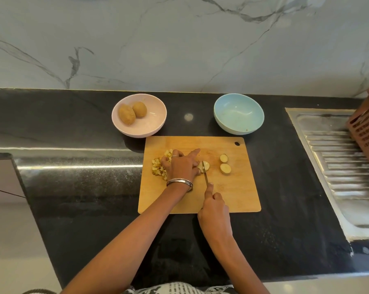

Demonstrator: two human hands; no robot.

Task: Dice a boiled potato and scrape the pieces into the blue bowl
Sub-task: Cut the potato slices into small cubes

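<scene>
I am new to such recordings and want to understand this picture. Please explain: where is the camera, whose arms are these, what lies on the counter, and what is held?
There is no machine here. A person wears the camera on the head, so you look down along their own arms. The right hand holds a knife and cuts a potato piece, which the left hand steadies. Both work on a wooden board on a dark counter. Left on the board lies a heap of dice; right lie two slices. Behind the board stand a pink bowl with two whole potatoes and a blue bowl, nearly empty. A sink is on the right.
</scene>
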